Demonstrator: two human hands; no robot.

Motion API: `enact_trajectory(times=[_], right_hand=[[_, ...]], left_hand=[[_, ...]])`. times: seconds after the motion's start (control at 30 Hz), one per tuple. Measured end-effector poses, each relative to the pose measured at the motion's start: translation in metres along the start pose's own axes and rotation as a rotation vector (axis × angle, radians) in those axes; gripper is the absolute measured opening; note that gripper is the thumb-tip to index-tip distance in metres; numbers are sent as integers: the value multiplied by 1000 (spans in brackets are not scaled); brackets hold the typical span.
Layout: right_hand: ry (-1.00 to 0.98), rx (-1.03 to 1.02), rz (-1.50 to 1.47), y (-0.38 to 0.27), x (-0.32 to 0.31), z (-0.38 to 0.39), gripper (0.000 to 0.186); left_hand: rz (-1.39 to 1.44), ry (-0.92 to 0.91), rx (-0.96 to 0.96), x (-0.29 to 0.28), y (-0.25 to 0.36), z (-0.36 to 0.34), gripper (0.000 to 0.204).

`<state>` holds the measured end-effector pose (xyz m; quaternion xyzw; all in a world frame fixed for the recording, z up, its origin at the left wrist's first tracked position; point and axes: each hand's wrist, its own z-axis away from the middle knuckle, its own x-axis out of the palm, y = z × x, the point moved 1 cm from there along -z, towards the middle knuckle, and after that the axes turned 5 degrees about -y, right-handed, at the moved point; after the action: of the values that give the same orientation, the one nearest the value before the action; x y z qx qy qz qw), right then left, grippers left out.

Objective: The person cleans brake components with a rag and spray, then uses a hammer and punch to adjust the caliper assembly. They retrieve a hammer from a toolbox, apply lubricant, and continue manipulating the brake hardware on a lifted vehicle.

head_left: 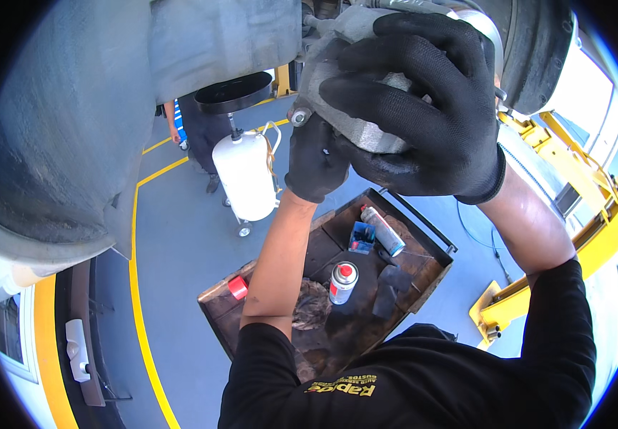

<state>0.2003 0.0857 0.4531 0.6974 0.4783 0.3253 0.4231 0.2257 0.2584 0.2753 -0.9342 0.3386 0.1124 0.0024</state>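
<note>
Biggest first: grey vehicle panel (73, 150) fills your 9 to 10 o'clock; yellow steel lift post (598, 232) at 3. Stained bench (429, 268) below you, 5 to 7. White oil drainer (243, 179) at 10, black catch pan (232, 94) on top, co-worker (202, 132) behind it.

Your piece, what looks like a brake caliper (375, 138), is up at 1 o'clock, over the bench. Your gloved right hand (434, 107) has fingers spread and curled round it, firmly by the look. Your gloved left hand (317, 159) is under its near-left edge at 12; fingers mostly hidden, so can't tell how closed or whether it grips. Bolt head (299, 117) shows just above it.

Risks: if the caliper is loose (can't tell) and your glove slips on the metal, it could drop onto the bench and hit the cans. A sudden shift could pinch your fingers against the parts behind.

Count: 1 caliper, 1 clear bolt head, 1 drainer, 1 co-worker; on the bench, 2 spray cans (upright (343, 283) at 5, lying (384, 230) between 3 and 4), 1 blue box (361, 238) at 4, 1 red cap (237, 287) at 7 to 8.
</note>
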Motion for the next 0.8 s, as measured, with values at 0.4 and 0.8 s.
enact_trajectory(times=[0.4, 0.8], right_hand=[[-291, 212, -104, -15, -23, -4, 47], [-377, 572, -324, -106, -72, -10, 31]], left_hand=[[181, -184, -135, -28, 4, 4, 45], [-127, -146, -74, -37, -32, 18, 45]])
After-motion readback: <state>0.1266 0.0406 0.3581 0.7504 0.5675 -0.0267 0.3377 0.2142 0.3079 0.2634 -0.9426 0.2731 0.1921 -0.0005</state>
